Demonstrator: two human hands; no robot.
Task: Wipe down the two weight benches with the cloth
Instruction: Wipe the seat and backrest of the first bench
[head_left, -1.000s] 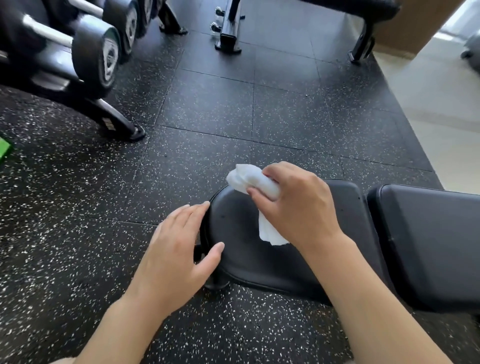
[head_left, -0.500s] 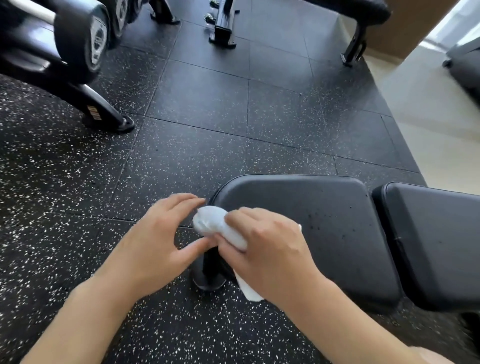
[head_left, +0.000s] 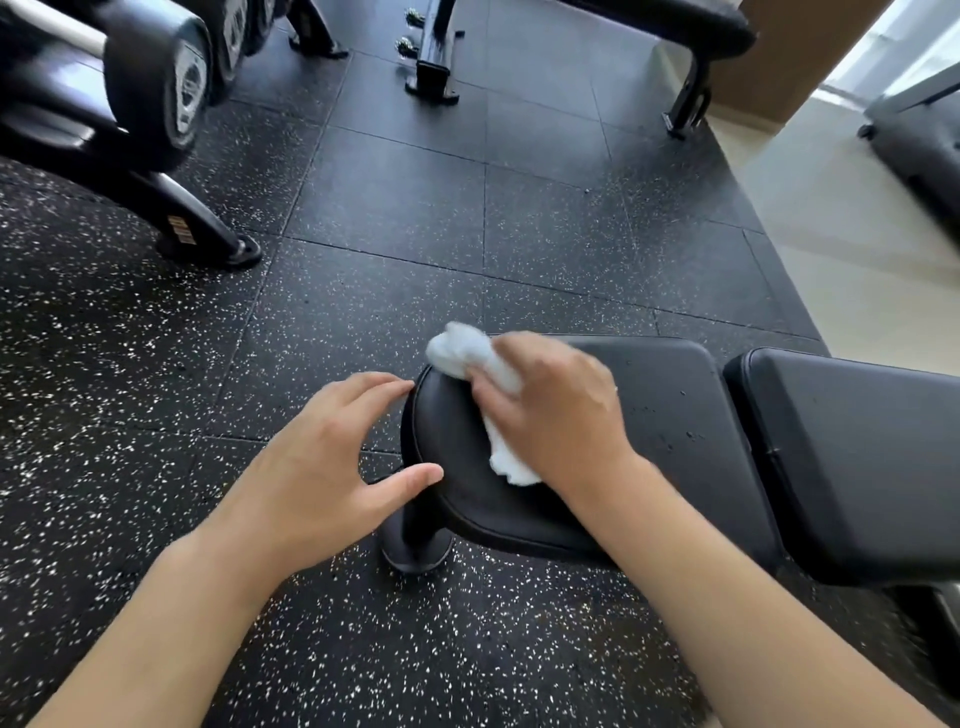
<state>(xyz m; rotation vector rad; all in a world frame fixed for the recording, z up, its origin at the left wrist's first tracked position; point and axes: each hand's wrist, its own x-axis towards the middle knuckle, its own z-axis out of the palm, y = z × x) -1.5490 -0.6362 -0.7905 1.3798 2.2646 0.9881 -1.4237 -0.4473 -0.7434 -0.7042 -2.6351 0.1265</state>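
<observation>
Smooth black vinyl covered the weight bench (head_left: 665, 415), its rounded seat end stitched along the rim. The right hand (head_left: 563, 415) gripped a crumpled white cloth (head_left: 467, 358), pressing it onto that seat. The left hand (head_left: 322, 467) lay spread, fingertips touching the seat's edge. Speckled rubber floor tiles (head_left: 363, 312) lay beneath, a dumbbell rack (head_left: 130, 104) beyond.

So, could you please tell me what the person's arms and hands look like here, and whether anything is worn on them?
Both forearms are bare as far as the frame shows, with no sleeves in view. The left hand and the right hand wear no gloves, and no rings, watch or wristband are visible. The right hand is slightly motion-blurred.
</observation>
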